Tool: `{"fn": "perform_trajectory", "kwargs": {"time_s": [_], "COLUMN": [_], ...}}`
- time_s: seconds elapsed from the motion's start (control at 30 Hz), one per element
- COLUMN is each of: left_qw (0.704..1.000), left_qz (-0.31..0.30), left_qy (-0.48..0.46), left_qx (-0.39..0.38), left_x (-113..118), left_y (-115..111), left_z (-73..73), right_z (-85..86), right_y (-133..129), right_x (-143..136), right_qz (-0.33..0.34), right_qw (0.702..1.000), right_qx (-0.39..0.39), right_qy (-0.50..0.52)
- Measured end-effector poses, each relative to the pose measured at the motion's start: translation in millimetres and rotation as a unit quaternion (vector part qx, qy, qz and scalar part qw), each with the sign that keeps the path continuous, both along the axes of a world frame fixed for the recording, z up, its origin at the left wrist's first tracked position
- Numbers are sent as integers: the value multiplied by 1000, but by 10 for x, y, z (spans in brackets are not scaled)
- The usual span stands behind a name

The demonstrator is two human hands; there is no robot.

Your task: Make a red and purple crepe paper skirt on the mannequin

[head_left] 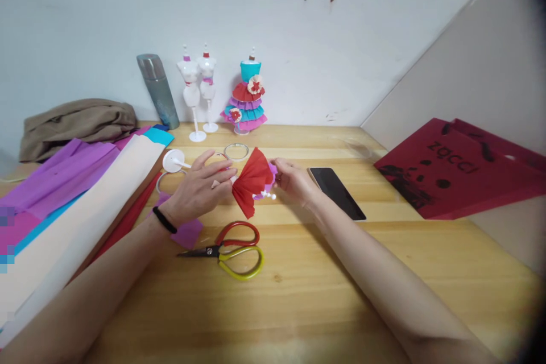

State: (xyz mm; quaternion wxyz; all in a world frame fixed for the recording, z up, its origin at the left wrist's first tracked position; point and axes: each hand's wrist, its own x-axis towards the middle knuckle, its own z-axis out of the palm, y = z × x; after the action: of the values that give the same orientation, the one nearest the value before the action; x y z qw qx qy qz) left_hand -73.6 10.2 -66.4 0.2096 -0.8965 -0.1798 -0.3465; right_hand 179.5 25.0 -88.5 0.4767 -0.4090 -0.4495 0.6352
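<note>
Your two forearms come in from the bottom edge, both cut off by it, the left one wearing a black band at the wrist. Nearest on the pale wooden table (307,290) lie scissors (243,248) with black blades and one red, one yellow handle loop. Just beyond, a purple paper piece (190,232) is partly covered by your left wrist.

Your left hand (205,185) has its fingers close together, holding the gathered narrow end of a fan-shaped red pleated paper (253,182). This sits around a white mannequin figure (172,161) lying on its side, base to the left; your hand and the paper hide most of its body. Your right hand (284,173) pinches a bit of purple paper (269,173) at the figure's upper end; its exact fingertip contact is hard to make out.

Just right of that hand lies a black-screened phone (339,192). Silver metal rings (236,152) lie beyond your left hand, one partly hidden by it. Left, layered coloured paper sheets (85,205) run out of view, with a blocky, pixelated patch at the edge. Right, a red paper bag (460,176) is cut off.

Farthest, before the white wall, stand a rumpled brown cloth (81,122), a grey flask (157,91), two bare white mannequins (191,94) and one in tiered paper ruffles (251,108).
</note>
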Motion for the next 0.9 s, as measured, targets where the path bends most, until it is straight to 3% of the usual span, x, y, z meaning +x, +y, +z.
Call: {"fn": "perform_trajectory", "kwargs": {"time_s": [0.1, 0.2, 0.33, 0.43, 0.57, 0.7, 0.9], "left_qw": [999, 992, 967, 946, 898, 852, 837], "left_qz": [-5, -52, -107, -124, -141, -149, -140], "left_qy": [-18, -32, -59, -55, -57, -62, -67], "left_qx": [-47, -113, -225, -295, -414, -499, -525], "left_x": [6, 44, 76, 61, 30, 34, 53], "left_y": [-28, -84, -166, -226, -302, -342, -324], "left_z": [158, 313, 443, 508, 607, 670, 655], "right_z": [78, 277, 574, 702, 727, 728, 790], "right_y": [-88, -235, -397, -422, -382, -409, -488], "right_x": [-90, -166, -162, -94, 1, 9, -52], "right_qz": [55, 96, 84, 64, 70, 127, 90], "right_qw": [997, 990, 978, 970, 965, 955, 947], "right_qx": [32, 75, 185, 234, 251, 268, 302], "right_qy": [39, 73, 50, -8, -24, -15, -56]}}
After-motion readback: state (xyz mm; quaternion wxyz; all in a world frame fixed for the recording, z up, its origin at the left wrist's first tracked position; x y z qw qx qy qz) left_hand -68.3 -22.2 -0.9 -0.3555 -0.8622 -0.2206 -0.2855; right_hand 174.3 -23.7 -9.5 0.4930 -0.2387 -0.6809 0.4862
